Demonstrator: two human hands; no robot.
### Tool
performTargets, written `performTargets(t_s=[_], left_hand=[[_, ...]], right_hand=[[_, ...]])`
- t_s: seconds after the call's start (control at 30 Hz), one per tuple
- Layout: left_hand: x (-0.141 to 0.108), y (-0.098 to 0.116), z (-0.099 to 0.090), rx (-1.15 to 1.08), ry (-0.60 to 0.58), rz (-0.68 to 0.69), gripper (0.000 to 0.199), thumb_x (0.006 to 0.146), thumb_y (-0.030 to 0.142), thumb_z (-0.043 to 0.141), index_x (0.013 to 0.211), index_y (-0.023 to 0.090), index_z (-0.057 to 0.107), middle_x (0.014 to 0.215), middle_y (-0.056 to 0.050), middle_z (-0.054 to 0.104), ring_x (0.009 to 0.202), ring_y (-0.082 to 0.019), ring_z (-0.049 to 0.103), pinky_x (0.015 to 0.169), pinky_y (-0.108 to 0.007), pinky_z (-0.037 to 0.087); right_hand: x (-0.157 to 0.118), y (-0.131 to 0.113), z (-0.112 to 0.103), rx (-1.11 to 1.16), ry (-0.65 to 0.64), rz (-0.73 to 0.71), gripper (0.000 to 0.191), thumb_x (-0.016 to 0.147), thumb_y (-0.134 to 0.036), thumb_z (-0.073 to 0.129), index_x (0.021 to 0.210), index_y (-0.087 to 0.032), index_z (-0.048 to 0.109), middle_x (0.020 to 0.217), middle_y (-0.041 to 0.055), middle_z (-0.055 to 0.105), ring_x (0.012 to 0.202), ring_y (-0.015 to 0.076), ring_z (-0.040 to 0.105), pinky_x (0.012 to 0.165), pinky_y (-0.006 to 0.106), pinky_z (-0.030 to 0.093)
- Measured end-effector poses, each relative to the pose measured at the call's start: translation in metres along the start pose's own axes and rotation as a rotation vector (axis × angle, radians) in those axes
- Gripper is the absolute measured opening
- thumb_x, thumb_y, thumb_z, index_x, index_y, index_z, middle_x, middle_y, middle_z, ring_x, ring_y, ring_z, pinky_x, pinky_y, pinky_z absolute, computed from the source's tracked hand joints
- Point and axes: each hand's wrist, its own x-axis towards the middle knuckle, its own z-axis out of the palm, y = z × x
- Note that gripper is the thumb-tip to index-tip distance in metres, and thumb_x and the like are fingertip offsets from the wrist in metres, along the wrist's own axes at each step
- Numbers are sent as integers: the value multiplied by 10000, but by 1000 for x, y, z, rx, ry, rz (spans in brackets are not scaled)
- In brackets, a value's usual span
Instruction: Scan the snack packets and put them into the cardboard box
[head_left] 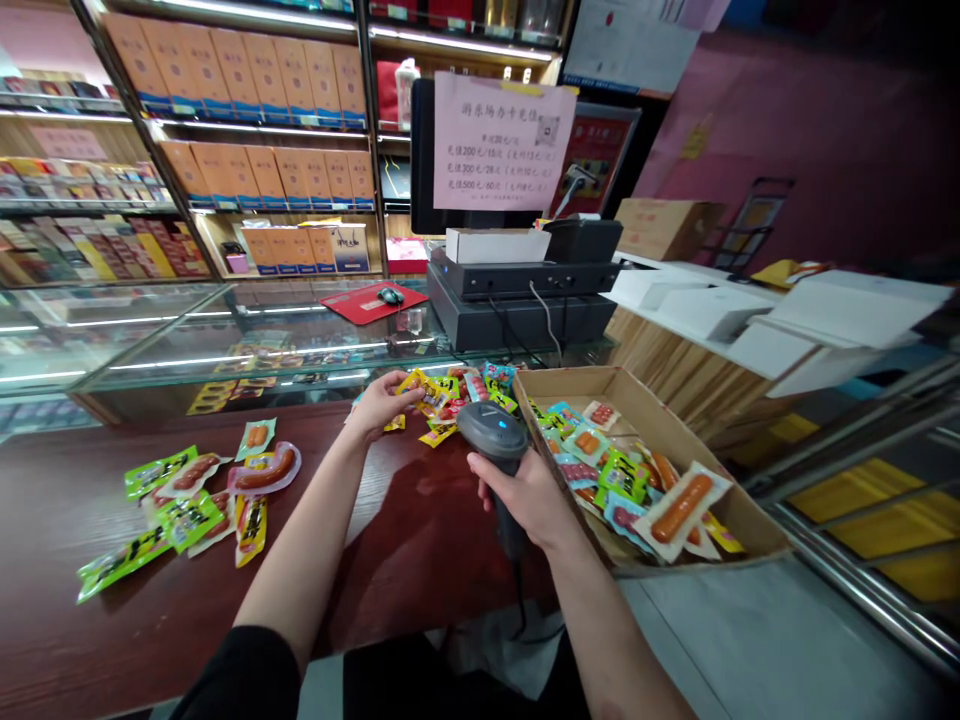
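Note:
My right hand (525,492) is wrapped round the handle of a dark grey barcode scanner (493,430), whose top shows a small blue light. Pinched in the fingers of my left hand (379,403) is a yellow snack packet (424,391), held over a pile of small packets (454,408) on the dark red wooden counter. Just right of the scanner stands an open cardboard box (622,385) with many wrapped sausages and green packets inside. To the left, a loose group of sausage packs (187,515) lies on the counter (45,500).
Behind the counter's edge runs a glass display case (300,335) with a red mouse pad (367,303) on top. A cash register (517,320) and a monitor with a paper sign (502,140) stand beyond. White boxes (690,300) are at right; a scanner cable (517,600) hangs down.

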Motion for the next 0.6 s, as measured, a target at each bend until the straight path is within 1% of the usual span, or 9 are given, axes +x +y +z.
performTargets(t_s=[0.1, 0.17, 0.23, 0.4, 0.5, 0.6], left_hand=[[-6, 6, 11, -100, -32, 16, 489, 550, 346, 877, 866, 157, 556, 858, -21, 702, 742, -156, 686, 662, -294, 589], [-7, 6, 15, -139, -67, 15, 479, 547, 315, 881, 850, 155, 548, 859, -18, 699, 767, -155, 691, 705, -308, 598], [-8, 6, 16, -161, -82, -4, 475, 544, 299, 886, 829, 153, 536, 850, -20, 696, 765, -156, 696, 714, -313, 601], [-11, 12, 16, -110, -66, -71, 469, 538, 301, 896, 802, 143, 542, 843, -35, 695, 724, -168, 704, 599, -275, 596], [-13, 16, 17, -72, -66, -70, 457, 547, 317, 887, 795, 144, 545, 858, -44, 703, 732, -171, 705, 577, -260, 590], [-14, 15, 17, -59, -61, -54, 444, 548, 306, 876, 780, 146, 533, 826, -23, 690, 711, -157, 694, 566, -256, 587]], right_hand=[[-1, 3, 0, -33, 13, -38, 290, 762, -459, 720, 763, -205, 579, 528, -16, 583, 432, 134, 540, 428, 264, 443], [0, 3, 0, -46, 15, -53, 285, 773, -460, 710, 757, -208, 579, 527, -14, 582, 433, 138, 541, 432, 270, 442], [1, 4, 1, -50, 11, -61, 282, 780, -461, 704, 750, -209, 581, 526, -13, 580, 433, 137, 539, 435, 271, 441], [2, 3, 2, -60, 13, -72, 283, 776, -466, 704, 728, -215, 581, 531, -7, 582, 441, 143, 545, 437, 275, 449], [1, 2, 2, -74, 13, -74, 283, 783, -468, 695, 722, -216, 583, 533, -2, 587, 442, 146, 547, 444, 281, 456], [1, 2, 2, -94, 18, -81, 286, 790, -470, 688, 722, -212, 585, 524, 2, 588, 435, 148, 547, 443, 285, 457]])
